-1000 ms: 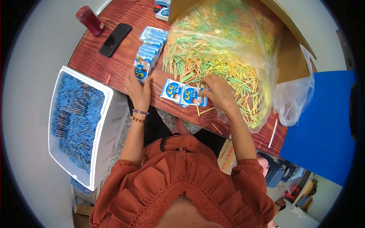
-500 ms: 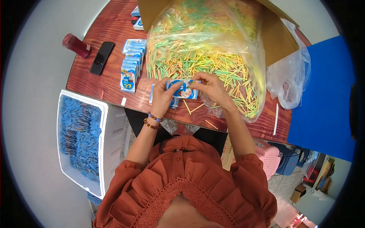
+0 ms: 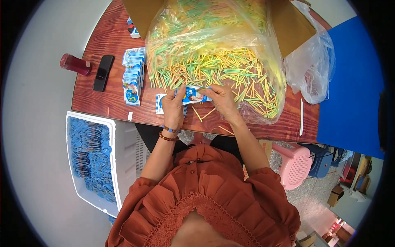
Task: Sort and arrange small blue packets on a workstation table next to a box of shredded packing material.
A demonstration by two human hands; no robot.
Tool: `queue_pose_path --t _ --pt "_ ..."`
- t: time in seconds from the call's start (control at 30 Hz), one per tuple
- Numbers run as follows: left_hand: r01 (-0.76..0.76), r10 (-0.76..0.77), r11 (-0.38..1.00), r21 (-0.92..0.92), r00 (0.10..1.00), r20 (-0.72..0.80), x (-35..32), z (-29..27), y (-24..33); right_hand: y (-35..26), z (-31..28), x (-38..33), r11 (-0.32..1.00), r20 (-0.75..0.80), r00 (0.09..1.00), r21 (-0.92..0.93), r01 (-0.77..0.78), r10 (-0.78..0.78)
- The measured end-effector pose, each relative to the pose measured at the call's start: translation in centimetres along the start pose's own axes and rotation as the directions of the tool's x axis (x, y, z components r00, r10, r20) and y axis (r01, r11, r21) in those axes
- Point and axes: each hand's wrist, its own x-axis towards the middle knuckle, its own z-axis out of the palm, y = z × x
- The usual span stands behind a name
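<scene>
Between both hands, above the near edge of the table, is a small blue-and-white printed packet (image 3: 192, 95). My left hand (image 3: 173, 109) pinches its left end, thumb on top. My right hand (image 3: 224, 102) grips the right end with curled fingertips. More blue-and-white packets (image 3: 159, 106) lie beneath, partly covered by my left hand. Just beyond my hands, thin yellow, green and orange sticks (image 3: 205, 68) spill from a large clear plastic bag (image 3: 230, 35). A few loose sticks (image 3: 197, 114) rest near the table edge.
To the left are an overlapping row of packets (image 3: 132, 84), a black phone (image 3: 103, 73) and a red-filled bottle (image 3: 75, 64). A white foam box (image 3: 119, 164) full of blue packets stands lower left. Right: cardboard flap (image 3: 294, 35), crumpled clear bag (image 3: 310, 66), pink stool (image 3: 295, 168).
My view has shifted a little, so the table things sit farther left. The packet in my hands now shows a narrower face, and my right fingers have closed in on its right end.
</scene>
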Motion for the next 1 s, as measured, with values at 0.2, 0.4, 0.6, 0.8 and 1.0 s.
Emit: queue_pose_path --t 0.2,0.4,0.6,0.8,1.0 --pt "0.04 -0.043 0.994 -0.105 0.999 -0.027 0.5 -0.2 -0.8 -0.2 -2.5 -0.4 0.948 -0.13 0.939 -0.016 0.319 -0.318" --pt "0.107 -0.106 0.987 -0.119 0.994 0.012 -0.1 0.8 -0.2 -1.4 -2.8 -1.1 0.775 0.183 0.866 -0.388 0.499 -0.466" --pt "0.191 -0.189 0.981 -0.01 0.975 0.114 -0.1 0.1 -0.1 -1.2 -2.7 -0.2 0.706 0.357 0.826 -0.434 0.559 -0.436" --pt "0.231 -0.23 0.973 0.01 0.965 0.129 -0.1 0.2 -0.1 -0.7 -2.7 -0.5 0.839 0.405 0.831 -0.227 0.495 -0.381" --pt "0.099 -0.103 0.989 0.113 0.994 0.032 0.3 -0.3 -1.0 -1.8 -6.7 -0.2 0.988 0.239 0.96 -0.03 0.155 -0.143"
